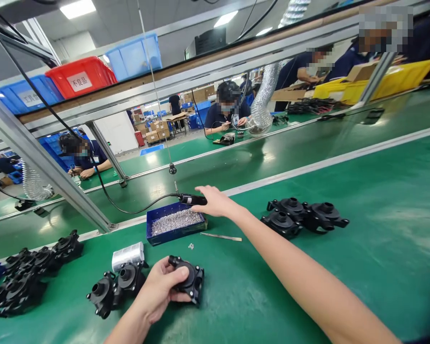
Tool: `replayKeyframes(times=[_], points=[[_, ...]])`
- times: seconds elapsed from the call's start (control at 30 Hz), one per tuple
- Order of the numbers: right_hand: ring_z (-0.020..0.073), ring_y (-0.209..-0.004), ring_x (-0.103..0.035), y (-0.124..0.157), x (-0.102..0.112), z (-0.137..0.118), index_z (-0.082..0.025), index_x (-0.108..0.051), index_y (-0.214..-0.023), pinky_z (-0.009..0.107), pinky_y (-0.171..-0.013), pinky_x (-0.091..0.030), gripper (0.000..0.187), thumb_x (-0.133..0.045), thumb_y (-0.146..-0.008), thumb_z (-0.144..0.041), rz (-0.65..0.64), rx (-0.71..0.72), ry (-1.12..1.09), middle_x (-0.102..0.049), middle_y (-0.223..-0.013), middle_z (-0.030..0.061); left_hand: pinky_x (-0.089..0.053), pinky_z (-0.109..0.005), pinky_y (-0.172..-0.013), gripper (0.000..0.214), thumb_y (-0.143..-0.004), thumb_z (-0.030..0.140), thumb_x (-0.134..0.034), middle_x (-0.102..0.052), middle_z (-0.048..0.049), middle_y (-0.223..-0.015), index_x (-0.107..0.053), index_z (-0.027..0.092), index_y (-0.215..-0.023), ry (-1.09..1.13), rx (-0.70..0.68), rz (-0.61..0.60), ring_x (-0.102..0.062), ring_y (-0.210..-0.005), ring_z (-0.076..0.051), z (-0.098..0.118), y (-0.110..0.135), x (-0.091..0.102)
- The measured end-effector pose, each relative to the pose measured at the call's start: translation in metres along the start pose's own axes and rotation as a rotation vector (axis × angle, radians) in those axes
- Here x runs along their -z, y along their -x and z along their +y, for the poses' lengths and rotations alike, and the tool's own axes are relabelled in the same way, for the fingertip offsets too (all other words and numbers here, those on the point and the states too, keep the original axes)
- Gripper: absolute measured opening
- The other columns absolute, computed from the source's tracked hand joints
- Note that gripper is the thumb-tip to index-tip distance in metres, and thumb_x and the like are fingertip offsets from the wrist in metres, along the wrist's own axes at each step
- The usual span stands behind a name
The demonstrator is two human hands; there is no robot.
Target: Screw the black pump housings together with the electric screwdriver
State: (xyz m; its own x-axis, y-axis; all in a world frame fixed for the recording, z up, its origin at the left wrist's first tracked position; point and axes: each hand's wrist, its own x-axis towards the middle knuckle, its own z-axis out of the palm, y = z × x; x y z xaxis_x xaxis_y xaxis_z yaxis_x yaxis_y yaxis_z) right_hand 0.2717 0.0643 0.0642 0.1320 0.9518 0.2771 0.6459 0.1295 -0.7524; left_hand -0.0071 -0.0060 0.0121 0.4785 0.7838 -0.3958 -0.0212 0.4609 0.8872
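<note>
Stretching crosswise over the blue plastic tray point(179, 234), the black cylindrical corded tool point(191, 199) meets the right hand point(217, 201), whose grip is unclear, beyond the left hand point(160, 287) clamped on a black plastic housing point(193, 282) above the green tabletop point(239, 296).

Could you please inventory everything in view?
Workbench: one, green, foreground
Held housing: one, black, centre
Other housings: many, black, both sides
Parts box: one, blue, centre
Small parts: many, silver, mainly boxed
Corded tool: one, black, beside box
Thin tool: one, mostly silver, near box
Cylinder: one, silver, left
Shelf bins: three, blue and red, upper left
Tubs: some, yellow, upper right
Ducts: several, silver, background
Co-workers: several, dark clothing, background
Left hand: one, bare, holding housing
Right hand: one, bare, at corded tool
</note>
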Motion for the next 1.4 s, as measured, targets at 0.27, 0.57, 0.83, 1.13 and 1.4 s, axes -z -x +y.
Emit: replayKeyframes(times=[0.27,0.57,0.83,1.13,1.4], points=[[0.0287,-0.085,-0.067,0.0,0.017,-0.02,-0.021,-0.064,-0.097,0.032,-0.069,-0.043,0.028,-0.079,-0.084,-0.041,-0.02,0.099,0.254,-0.073,-0.092,0.0087,-0.064,-0.032,-0.053,0.072,-0.047,0.049,-0.103,-0.075,-0.0144,-0.099,-0.063,0.013,-0.096,0.028,0.029,-0.051,-0.074,-0.077,-0.025,-0.013,-0.008,0.002],[0.012,-0.061,-0.056,0.065,-0.021,-0.113,-0.023,-0.052,-0.103,0.027,-0.056,-0.049,0.029,-0.075,-0.088,-0.031,-0.04,0.363,-0.861,-0.065,-0.088,-0.0003,-0.063,-0.03,-0.05,0.071,-0.046,0.043,-0.102,-0.073,-0.0121,-0.095,-0.068,0.01,-0.098,0.03,0.06,-0.114,-0.069,-0.072,-0.02,-0.007,-0.003,-0.009],[0.0095,-0.056,-0.053,0.075,-0.045,-0.121,-0.024,-0.05,-0.095,0.024,-0.051,-0.046,0.029,-0.078,-0.087,-0.027,0.005,0.399,-1.053,-0.062,-0.08,-0.0029,-0.06,-0.026,-0.048,0.059,-0.052,0.039,-0.099,-0.072,-0.0094,-0.09,-0.07,0.011,-0.095,0.049,0.052,-0.145,-0.066,-0.066,-0.016,-0.012,-0.005,-0.011],[0.0128,-0.064,-0.056,0.072,-0.051,-0.117,-0.023,-0.052,-0.097,0.029,-0.06,-0.051,0.038,-0.084,-0.081,-0.035,-0.127,0.348,-1.004,-0.063,-0.079,-0.0022,-0.06,-0.025,-0.048,0.056,-0.056,0.036,-0.097,-0.07,-0.0079,-0.091,-0.072,0.012,-0.099,0.053,0.052,-0.126,-0.065,-0.067,-0.016,-0.011,-0.003,-0.012],[0.0125,-0.056,-0.05,0.08,-0.062,-0.121,-0.025,-0.05,-0.089,0.028,-0.054,-0.047,0.029,-0.078,-0.08,-0.028,0.061,0.349,-0.867,-0.053,-0.069,-0.0062,-0.06,-0.025,-0.05,0.054,-0.057,0.031,-0.096,-0.071,-0.0069,-0.091,-0.074,0.012,-0.102,0.075,0.055,-0.084,-0.065,-0.071,-0.016,-0.011,-0.001,-0.015]])
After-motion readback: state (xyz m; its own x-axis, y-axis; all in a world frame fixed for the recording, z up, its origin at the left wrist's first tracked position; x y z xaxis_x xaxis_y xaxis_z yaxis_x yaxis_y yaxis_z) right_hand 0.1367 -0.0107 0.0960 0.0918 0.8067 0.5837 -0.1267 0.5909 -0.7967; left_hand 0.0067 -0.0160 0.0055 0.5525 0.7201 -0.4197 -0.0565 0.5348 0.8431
